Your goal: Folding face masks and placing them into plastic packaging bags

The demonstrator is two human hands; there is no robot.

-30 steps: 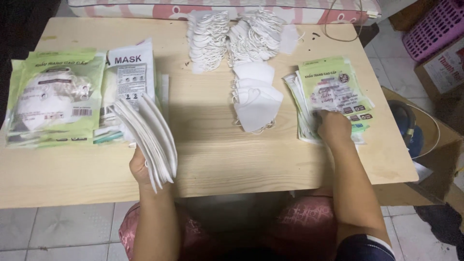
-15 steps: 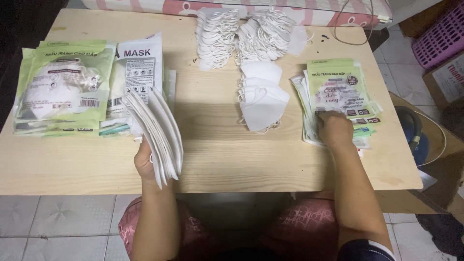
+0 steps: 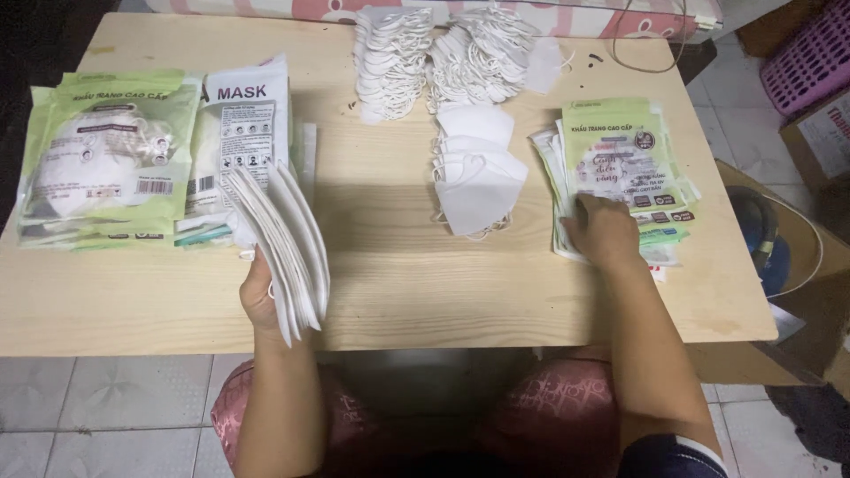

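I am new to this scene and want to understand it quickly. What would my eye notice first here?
First, the fanned stack of white masks gripped in the left hand near the front edge of the wooden table. Next, the right hand pressing on a pile of green printed pouches at the right side. Heaps of loose white masks lie at the far edge, and filled green packets sit at the left.

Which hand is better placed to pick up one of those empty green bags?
Probably the right hand. It already rests on the stack of flat green bags at the table's right side, and looks free. The left hand is full, gripping a fanned bundle of white masks near the front edge.
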